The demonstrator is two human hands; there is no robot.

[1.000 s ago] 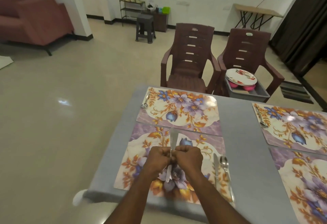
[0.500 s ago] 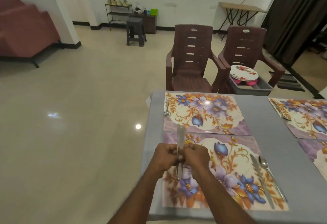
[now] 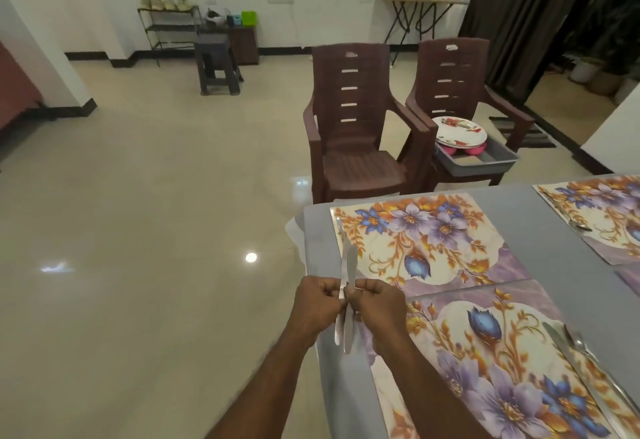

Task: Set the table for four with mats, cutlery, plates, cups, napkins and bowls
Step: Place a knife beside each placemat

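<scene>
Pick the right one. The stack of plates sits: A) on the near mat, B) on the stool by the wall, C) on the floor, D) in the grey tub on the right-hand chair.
D: the floral plates rest in the grey tub on the right-hand chair.

polished metal cutlery (image 3: pixel 347 295) gleams over the table's matt grey cloth (image 3: pixel 512 227), beside glossy printed floral mats (image 3: pixel 420 237). beyond the table stand moulded brown plastic chairs (image 3: pixel 349 127) on a shiny, reflective tiled floor (image 3: pixel 156 213).
</scene>
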